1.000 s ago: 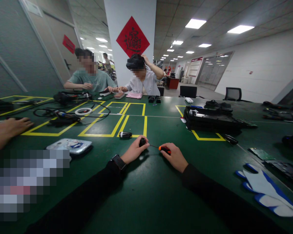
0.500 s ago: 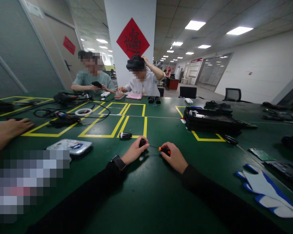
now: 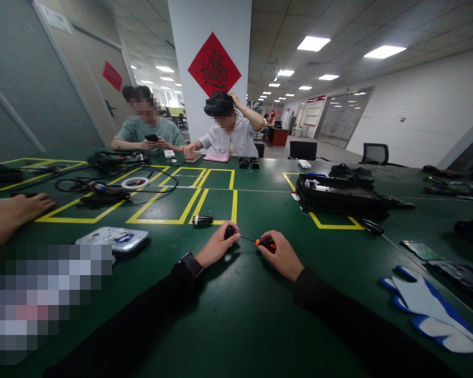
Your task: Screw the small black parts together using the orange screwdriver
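Observation:
My left hand (image 3: 216, 247) rests on the green table (image 3: 236, 315) with its fingers closed round a small black part (image 3: 230, 231). My right hand (image 3: 280, 253) grips a small screwdriver with an orange and black handle (image 3: 265, 243). The thin shaft of the screwdriver points left and its tip meets the black part. Both of my arms wear black sleeves, and a dark watch (image 3: 191, 263) sits on the left wrist. A short black cylinder (image 3: 202, 220) lies on the table just beyond my left hand.
A phone in a patterned case (image 3: 112, 238) lies to the left, near another person's hand (image 3: 13, 210). Cables and a white tape ring (image 3: 134, 182) sit further left. A black device stack (image 3: 339, 191) stands at the right, white-and-blue gloves (image 3: 429, 310) near right. Two people sit opposite.
My hands stay in place with the screwdriver against the black part. The person opposite on the left has shifted and now holds a phone. The view has tilted slightly.

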Demonstrator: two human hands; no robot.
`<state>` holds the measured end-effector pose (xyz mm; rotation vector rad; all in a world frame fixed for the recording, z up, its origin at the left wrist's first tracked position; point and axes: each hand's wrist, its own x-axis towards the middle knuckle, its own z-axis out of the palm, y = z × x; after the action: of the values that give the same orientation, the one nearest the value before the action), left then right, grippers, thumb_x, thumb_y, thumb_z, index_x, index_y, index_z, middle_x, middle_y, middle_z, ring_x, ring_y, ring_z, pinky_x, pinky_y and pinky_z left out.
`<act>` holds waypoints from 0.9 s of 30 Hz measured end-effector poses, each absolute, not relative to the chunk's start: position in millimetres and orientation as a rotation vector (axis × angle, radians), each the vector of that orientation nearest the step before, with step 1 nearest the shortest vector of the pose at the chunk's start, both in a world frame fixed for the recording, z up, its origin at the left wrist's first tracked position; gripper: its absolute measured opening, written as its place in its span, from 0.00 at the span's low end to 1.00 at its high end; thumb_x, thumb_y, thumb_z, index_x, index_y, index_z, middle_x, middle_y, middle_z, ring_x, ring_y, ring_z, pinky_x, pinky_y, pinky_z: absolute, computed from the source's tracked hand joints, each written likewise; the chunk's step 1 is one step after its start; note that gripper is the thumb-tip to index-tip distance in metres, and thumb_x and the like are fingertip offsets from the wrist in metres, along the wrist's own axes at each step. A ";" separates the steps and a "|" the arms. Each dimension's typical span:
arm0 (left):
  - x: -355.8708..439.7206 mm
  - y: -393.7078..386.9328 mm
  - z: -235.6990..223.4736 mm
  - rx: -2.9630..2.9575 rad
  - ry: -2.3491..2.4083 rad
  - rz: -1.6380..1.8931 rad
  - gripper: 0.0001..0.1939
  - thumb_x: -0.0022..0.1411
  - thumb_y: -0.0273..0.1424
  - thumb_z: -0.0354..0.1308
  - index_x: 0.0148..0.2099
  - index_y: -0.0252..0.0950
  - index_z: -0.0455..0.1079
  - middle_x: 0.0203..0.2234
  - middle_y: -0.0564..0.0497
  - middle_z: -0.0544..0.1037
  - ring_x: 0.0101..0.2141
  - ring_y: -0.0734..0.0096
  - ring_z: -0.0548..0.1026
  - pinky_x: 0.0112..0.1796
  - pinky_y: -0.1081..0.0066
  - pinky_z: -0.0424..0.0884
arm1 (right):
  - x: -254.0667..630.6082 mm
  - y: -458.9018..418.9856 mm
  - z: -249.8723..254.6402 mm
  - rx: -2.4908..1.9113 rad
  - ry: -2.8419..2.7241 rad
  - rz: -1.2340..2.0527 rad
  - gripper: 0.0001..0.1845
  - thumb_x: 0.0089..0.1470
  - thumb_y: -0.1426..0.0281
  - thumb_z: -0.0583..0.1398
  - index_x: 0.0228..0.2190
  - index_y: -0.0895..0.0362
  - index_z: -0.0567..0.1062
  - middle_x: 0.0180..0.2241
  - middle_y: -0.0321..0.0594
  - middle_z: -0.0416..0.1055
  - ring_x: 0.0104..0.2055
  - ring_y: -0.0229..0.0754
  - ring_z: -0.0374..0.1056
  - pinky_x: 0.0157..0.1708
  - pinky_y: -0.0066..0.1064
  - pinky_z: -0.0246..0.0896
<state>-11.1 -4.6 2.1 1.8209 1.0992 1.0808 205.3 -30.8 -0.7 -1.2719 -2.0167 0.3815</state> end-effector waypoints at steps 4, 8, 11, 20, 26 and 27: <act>-11.1 -4.5 3.0 1.816 1.099 1.075 0.11 0.56 0.37 0.51 0.39 0.37 0.62 0.32 0.53 0.68 0.31 0.73 0.67 0.33 0.73 0.64 | 205.9 -29.5 -1.3 -1.290 -2.030 0.380 0.07 0.53 0.73 0.52 0.31 0.58 0.69 0.33 0.40 0.65 0.38 0.40 0.61 0.40 0.33 0.55; -11.3 -4.0 2.8 1.814 1.084 1.083 0.11 0.55 0.37 0.52 0.39 0.37 0.62 0.31 0.53 0.68 0.32 0.73 0.67 0.34 0.73 0.64 | 206.0 -28.7 -1.8 -1.272 -2.039 0.393 0.05 0.51 0.74 0.53 0.31 0.58 0.68 0.32 0.39 0.65 0.36 0.39 0.61 0.38 0.32 0.56; -10.9 -4.0 2.5 1.800 1.080 1.090 0.11 0.55 0.36 0.52 0.39 0.37 0.62 0.32 0.53 0.68 0.31 0.73 0.66 0.33 0.73 0.64 | 205.4 -28.9 -2.7 -1.257 -2.030 0.411 0.05 0.51 0.73 0.54 0.33 0.57 0.67 0.33 0.39 0.65 0.35 0.39 0.61 0.37 0.31 0.57; -10.6 -3.9 2.3 1.815 1.094 1.096 0.10 0.55 0.36 0.52 0.39 0.37 0.62 0.32 0.53 0.68 0.32 0.72 0.67 0.34 0.72 0.65 | 202.5 -34.7 1.2 -1.316 -2.114 0.235 0.08 0.55 0.72 0.50 0.35 0.57 0.68 0.35 0.43 0.66 0.40 0.42 0.61 0.41 0.35 0.55; -10.7 -3.7 1.9 1.823 1.096 1.091 0.10 0.56 0.36 0.52 0.39 0.37 0.62 0.31 0.53 0.68 0.32 0.73 0.66 0.35 0.73 0.64 | 203.0 -33.8 -1.3 -1.294 -2.115 0.297 0.08 0.51 0.73 0.55 0.37 0.57 0.65 0.36 0.41 0.65 0.39 0.42 0.61 0.40 0.34 0.56; -10.7 -3.8 2.1 1.831 1.094 1.096 0.10 0.56 0.36 0.52 0.39 0.37 0.62 0.31 0.53 0.68 0.32 0.72 0.67 0.36 0.72 0.64 | 203.2 -34.3 -1.2 -1.290 -2.110 0.312 0.10 0.50 0.72 0.56 0.38 0.57 0.65 0.36 0.42 0.65 0.39 0.42 0.61 0.40 0.34 0.56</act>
<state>-10.7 -3.8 2.1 1.8307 1.0938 1.0960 203.2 -34.3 -1.2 -1.2901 -2.1099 0.3115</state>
